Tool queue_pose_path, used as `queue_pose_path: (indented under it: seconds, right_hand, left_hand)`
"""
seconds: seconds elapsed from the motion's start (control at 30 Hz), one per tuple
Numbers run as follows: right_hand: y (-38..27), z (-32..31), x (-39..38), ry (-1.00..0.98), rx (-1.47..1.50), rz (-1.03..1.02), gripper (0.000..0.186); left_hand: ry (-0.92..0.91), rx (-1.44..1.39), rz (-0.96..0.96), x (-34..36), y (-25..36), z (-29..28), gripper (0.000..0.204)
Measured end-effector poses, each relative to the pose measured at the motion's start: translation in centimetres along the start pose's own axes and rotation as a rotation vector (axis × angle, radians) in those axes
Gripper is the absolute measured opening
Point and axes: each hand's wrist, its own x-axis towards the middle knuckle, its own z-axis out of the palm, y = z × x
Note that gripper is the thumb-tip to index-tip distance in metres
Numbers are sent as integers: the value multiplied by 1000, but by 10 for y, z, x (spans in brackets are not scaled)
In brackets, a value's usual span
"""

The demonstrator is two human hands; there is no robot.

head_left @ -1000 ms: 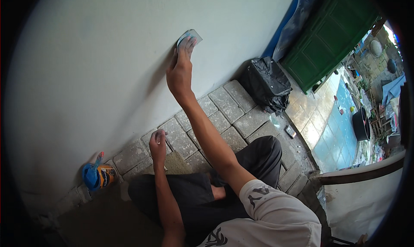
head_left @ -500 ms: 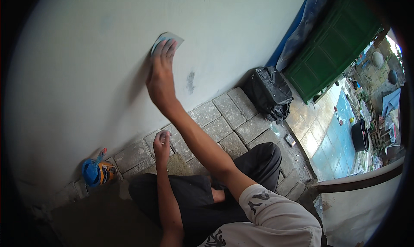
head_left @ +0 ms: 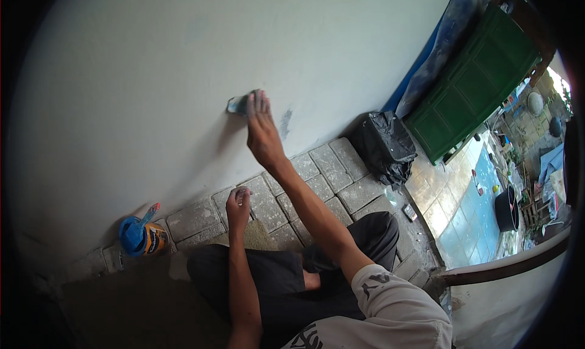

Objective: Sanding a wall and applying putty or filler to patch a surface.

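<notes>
Up high, my right hand (head_left: 263,130) presses a small grey-blue sanding pad (head_left: 237,104) flat against the white plastered wall (head_left: 152,75); my left hand (head_left: 237,206) rests loosely curled, holding nothing I can see.

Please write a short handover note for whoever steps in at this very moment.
Right hand: pressed to the white wall, holding a small grey-blue pad against it.
Left hand: low over the paving blocks, fingers closed; contents unclear.
Paint can: on the ground by the wall's foot, a tool sticking out.
Done: cannot tell how much wall is covered.
Left: a dark smudge remains beside the pad.
</notes>
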Motion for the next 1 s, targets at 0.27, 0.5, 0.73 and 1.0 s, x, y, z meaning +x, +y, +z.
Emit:
queue_pose_path:
  seconds: [0.27,0.5,0.73,1.0]
  right_hand:
    - [45,-71,62,411,-250,267,46]
    - [62,-47,74,241,-274,218,54]
    - [104,-18,-17,119,-269,844,45]
    - [29,-29,69,307,14,332,54]
  left_hand:
    - [5,7,90,3,2,-5,25]
    - [17,30,90,2,-7,-5,24]
    - [-28,18,48,3,-7,3,23]
    - [-19,-4,54,2,-9,-10,19]
